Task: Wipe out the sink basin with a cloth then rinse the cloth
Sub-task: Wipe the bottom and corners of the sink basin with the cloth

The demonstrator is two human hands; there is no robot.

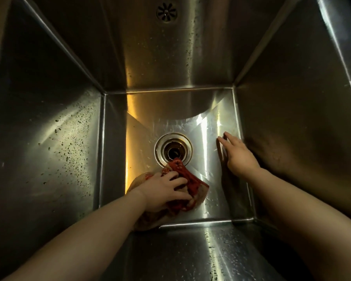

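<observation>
Left hand [166, 191] presses the bunched red cloth [187, 185] onto the sink basin [215, 110] floor beside the drain [173, 152]; right hand [238, 157] rests flat, empty. I judge wiping underway, rinsing undone.

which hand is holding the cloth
The left hand, gripping the red cloth on the sink floor by the drain. The right hand is empty, fingers flat.
</observation>
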